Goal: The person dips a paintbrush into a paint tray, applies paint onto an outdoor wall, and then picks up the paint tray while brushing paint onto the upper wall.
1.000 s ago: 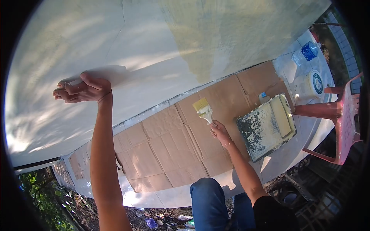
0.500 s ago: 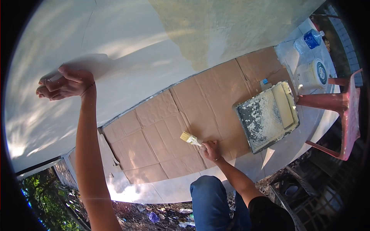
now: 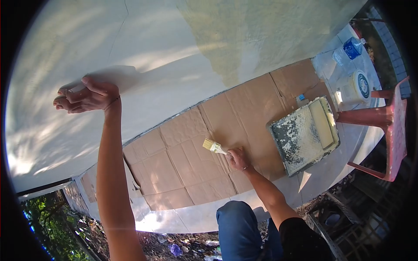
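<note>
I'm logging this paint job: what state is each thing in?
Wall: partly yellowish, partly whitish, cracked
Brush: held, away from the wall
Right hand: closed around the brush
Left hand: raised, curled, contents unclear
Tray: smeared, with cream paint at one end
Cardboard: spread flat, creased
Bottle: upright, fill unclear
Tub: upright, contents unseen
Chair: upright

Outdoor tiled ledge (image 3: 187, 221) beside foliage (image 3: 41, 219)

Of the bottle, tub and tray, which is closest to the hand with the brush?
The dark, paint-smeared tray, first along from the right hand holding the brush; the blue-labelled bottle and white tub are farther away.
</note>
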Demonstrator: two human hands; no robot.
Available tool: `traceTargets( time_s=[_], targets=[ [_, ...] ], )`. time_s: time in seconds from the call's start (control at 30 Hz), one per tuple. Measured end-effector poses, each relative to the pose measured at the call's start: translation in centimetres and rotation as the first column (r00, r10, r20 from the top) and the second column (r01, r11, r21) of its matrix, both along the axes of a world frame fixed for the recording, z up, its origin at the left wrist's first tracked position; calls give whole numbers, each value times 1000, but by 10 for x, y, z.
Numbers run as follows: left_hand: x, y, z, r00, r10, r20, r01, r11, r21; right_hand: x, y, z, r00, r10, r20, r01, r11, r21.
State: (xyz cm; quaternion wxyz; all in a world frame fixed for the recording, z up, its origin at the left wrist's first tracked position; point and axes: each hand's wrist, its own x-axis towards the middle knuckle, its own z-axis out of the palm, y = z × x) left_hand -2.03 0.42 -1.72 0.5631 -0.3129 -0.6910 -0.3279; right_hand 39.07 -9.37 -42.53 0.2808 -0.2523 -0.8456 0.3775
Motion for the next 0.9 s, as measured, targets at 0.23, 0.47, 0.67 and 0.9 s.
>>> traceTargets(
  time_s=[0.23,0.47,0.67,0.9],
  targets=[
    [15,-1,0,998,-28,57,28,1000,-6,-7,0,4,996,-67,52,67,998,8],
    [3,-2,-1,1000,15,20,-14,999,-34,-4,33,26,986,-154,62,166,945,-281],
    [-2,-1,-2,999,-14,-39,14,1000,-7,112,-56,55,957,-285,62,180,411,-894],
    [-5,-1,-3,997,-14,-80,12,1000,-27,168,-124,46,911,-370,183,270,198,-942]
  ],
)
